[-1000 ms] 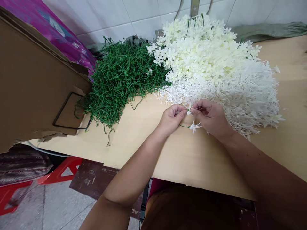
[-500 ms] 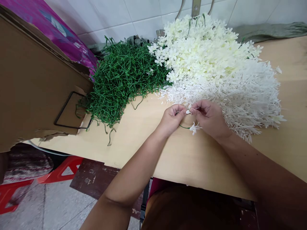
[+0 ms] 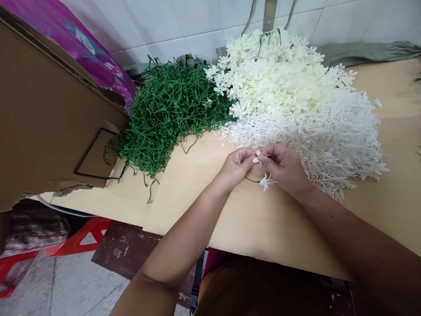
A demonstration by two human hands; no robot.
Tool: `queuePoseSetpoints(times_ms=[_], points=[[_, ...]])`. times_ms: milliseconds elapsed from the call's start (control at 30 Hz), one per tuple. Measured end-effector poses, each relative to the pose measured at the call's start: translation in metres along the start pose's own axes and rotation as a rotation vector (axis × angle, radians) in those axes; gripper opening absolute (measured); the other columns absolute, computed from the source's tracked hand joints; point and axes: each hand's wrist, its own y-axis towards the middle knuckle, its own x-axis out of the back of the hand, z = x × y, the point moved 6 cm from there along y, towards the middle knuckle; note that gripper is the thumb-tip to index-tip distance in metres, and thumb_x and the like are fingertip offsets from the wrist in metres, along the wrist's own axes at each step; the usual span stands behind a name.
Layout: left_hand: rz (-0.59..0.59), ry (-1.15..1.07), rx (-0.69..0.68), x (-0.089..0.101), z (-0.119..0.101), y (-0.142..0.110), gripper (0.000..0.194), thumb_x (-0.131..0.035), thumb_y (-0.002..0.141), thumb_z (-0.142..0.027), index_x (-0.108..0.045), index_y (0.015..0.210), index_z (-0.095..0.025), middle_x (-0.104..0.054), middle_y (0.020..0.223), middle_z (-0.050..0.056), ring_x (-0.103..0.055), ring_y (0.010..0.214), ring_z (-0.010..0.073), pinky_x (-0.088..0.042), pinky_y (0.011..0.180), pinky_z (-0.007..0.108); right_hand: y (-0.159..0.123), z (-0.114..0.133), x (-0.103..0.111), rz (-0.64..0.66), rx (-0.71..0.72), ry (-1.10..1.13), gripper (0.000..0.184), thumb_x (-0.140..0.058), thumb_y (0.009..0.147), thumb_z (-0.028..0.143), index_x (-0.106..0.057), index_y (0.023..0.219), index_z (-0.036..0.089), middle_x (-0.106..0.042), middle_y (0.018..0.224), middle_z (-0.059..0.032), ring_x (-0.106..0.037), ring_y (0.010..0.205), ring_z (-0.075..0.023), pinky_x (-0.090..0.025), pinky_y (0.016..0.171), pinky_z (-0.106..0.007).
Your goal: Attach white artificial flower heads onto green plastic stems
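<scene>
Between my fingertips is a small white artificial flower, its petals showing in the gap. My left hand is closed in a pinch on the flower's left side, on a green plastic stem mostly hidden by the fingers. A branch of that stem curves out below and ends in a second white flower with thin stamens spreading from it. From the other side my right hand pinches the upper flower; a thin white strand pokes out at its fingertips. Just beyond the hands lies a heap of white stamens.
Loose white flower heads are piled behind the stamens. Left of them is a tangle of green stems. A cardboard box stands at the left on the tan tabletop, against a tiled wall. Red stools are below.
The petals between my fingertips have turned slightly, and more of them show. Both hands keep their pinch. The whole view has shifted a little.
</scene>
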Motion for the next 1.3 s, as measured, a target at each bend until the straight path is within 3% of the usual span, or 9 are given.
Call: queuePoseSetpoints(times_ms=[133, 267, 633, 1033, 1300], points=[[0.015, -0.031, 0.012, -0.002, -0.001, 0.000, 0.039, -0.075, 0.061, -0.048, -0.053, 0.063, -0.017, -0.045, 0.054, -0.005, -0.042, 0.056, 0.0074, -0.030, 0.052, 0.021, 0.003, -0.006, -0.001, 0.048, -0.088, 0.173, 0.033, -0.076, 0.064, 0.047, -0.058, 0.068, 0.020, -0.058, 0.060, 0.0020, -0.052, 0.053, -0.0114, -0.045, 0.051, -0.027], [0.064, -0.014, -0.010, -0.006, -0.004, -0.001, 0.044, -0.070, 0.065, -0.057, -0.055, 0.061, -0.017, -0.046, 0.053, -0.002, -0.047, 0.059, 0.0097, -0.034, 0.053, 0.022, 0.006, -0.013, 0.001, 0.048, -0.161, 0.334, 0.040, -0.080, 0.058, 0.053, -0.061, 0.070, 0.020, -0.063, 0.062, 0.0013, -0.061, 0.059, -0.0124, -0.052, 0.062, -0.028], [0.091, 0.041, -0.066, -0.006, -0.008, -0.003, 0.044, -0.070, 0.066, -0.057, -0.053, 0.065, -0.017, -0.044, 0.053, -0.003, -0.048, 0.062, 0.0102, -0.037, 0.057, 0.022, 0.009, -0.019, -0.001, 0.122, -0.261, 0.478, 0.040, -0.087, 0.048, 0.043, -0.062, 0.068, 0.019, -0.065, 0.063, 0.0030, -0.065, 0.061, -0.0119, -0.057, 0.069, -0.030], [0.113, 0.185, -0.105, -0.005, -0.004, 0.002, 0.023, -0.061, 0.077, -0.033, -0.051, 0.066, -0.015, -0.047, 0.062, -0.003, -0.043, 0.065, 0.0085, -0.037, 0.067, 0.022, 0.010, -0.009, 0.005, 0.095, -0.078, 0.113, 0.019, -0.073, 0.065, 0.032, -0.061, 0.069, 0.018, -0.061, 0.062, -0.0002, -0.055, 0.059, -0.0118, -0.043, 0.055, -0.026], [0.155, 0.128, -0.062, -0.007, -0.003, -0.001, 0.027, -0.061, 0.075, -0.037, -0.048, 0.064, -0.016, -0.040, 0.056, -0.005, -0.037, 0.060, 0.0081, -0.029, 0.059, 0.022, 0.006, -0.011, 0.000, 0.127, -0.063, 0.070, 0.016, -0.067, 0.069, 0.031, -0.058, 0.071, 0.018, -0.058, 0.062, 0.0008, -0.052, 0.058, -0.0116, -0.040, 0.054, -0.026]])
